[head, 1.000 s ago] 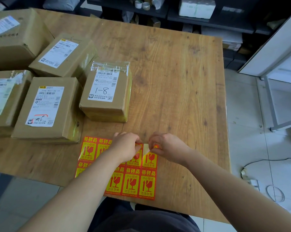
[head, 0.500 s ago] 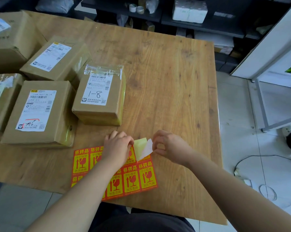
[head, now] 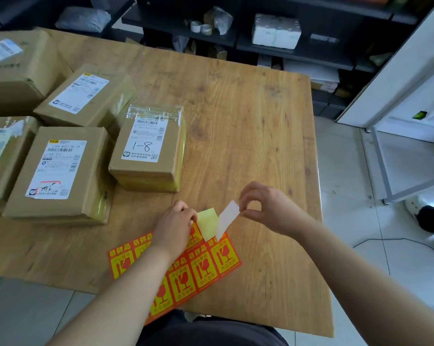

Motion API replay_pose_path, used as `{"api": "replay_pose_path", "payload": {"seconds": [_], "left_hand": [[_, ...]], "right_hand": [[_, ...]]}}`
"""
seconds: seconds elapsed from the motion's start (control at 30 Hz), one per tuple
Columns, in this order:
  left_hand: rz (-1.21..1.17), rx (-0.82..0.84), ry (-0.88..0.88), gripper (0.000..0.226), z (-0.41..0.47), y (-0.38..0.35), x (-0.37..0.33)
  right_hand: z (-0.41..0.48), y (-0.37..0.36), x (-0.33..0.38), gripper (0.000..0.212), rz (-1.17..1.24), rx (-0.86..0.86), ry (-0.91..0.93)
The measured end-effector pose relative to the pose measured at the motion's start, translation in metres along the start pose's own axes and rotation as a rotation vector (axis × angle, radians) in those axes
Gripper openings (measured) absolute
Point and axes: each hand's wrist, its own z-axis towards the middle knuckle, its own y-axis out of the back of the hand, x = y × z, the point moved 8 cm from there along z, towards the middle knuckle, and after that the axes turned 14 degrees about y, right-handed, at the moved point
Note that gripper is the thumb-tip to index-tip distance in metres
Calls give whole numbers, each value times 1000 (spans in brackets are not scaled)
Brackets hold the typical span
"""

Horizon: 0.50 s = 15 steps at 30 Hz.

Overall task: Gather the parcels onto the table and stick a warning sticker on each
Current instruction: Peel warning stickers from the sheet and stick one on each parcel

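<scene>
A red and yellow sheet of warning stickers (head: pixel 206 265) lies at the near edge of the wooden table (head: pixel 248 121). My left hand (head: pixel 174 227) presses down on the sheet and pinches its pale yellow backing (head: pixel 207 222) at the top corner. My right hand (head: pixel 266 207) pinches one sticker (head: pixel 227 216) by its upper end, white underside showing; the sticker's lower tip is still at the sheet. Several brown cardboard parcels with white labels sit at the left: one marked 1-8 (head: pixel 148 151), one in front (head: pixel 58 171), one behind (head: pixel 86 96).
More parcels fill the far left: a big one (head: pixel 16 68) and one cut off by the frame (head: pixel 1 156). Dark shelves (head: pixel 261 33) with tape rolls and a white foam box stand behind the table. A white frame (head: pixel 398 146) and floor cables are on the right.
My right hand has lifted up and to the right, peeling the sticker almost wholly off the sheet. The backing corner has curled up under my left hand. The view has shifted.
</scene>
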Motion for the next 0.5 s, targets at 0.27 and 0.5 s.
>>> {"api": "replay_pose_path", "payload": {"seconds": [0.27,0.5], "left_hand": [[54,-7,-37,16,-3,0,-3],[-291,-3,-99,23,-4,43,-38]], "right_hand": [[2,37,2,3,18,-111,-46],[21,41,19,6,-107,-3,-13]]}}
